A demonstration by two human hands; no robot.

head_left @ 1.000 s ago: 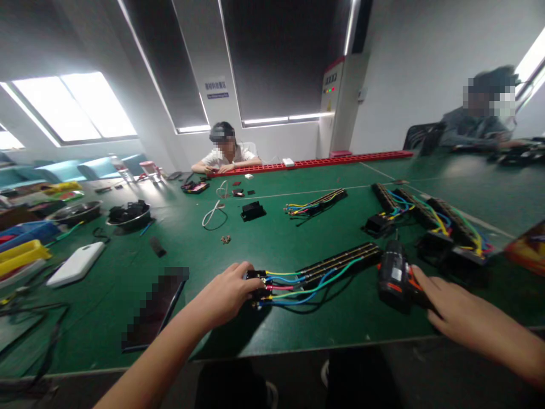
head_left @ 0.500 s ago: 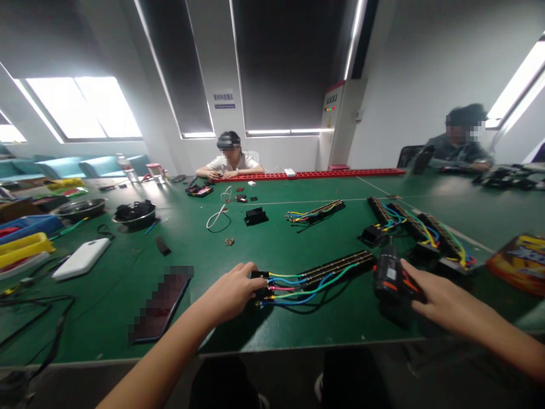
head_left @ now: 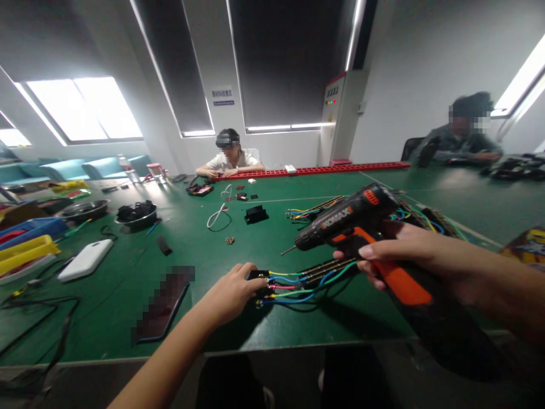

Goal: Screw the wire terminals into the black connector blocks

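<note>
My right hand (head_left: pixel 395 250) is closed round the orange grip of a black cordless drill (head_left: pixel 357 218), raised above the table. The drill's thin bit points down and to the left. My left hand (head_left: pixel 232 292) is closed on a small black terminal block (head_left: pixel 260 279) lying on the table. Yellow, blue, red and green wires (head_left: pixel 293 288) run from that block to a long black strip (head_left: pixel 326 270), whose far end is hidden behind the drill and my right hand. A few small brass screws (head_left: pixel 230 241) lie beyond my left hand.
On the green table (head_left: pixel 204 255) are a black block (head_left: pixel 256 214), another wired strip (head_left: pixel 313 208), a phone (head_left: pixel 164 307), a white power bank (head_left: pixel 85 259) and a metal bowl of black parts (head_left: pixel 136 215). More wired strips lie at right. Two people sit across the table.
My right hand has lifted the drill from the table and swung it up and left, with its bit toward the terminal block. My left hand stays on the block.
</note>
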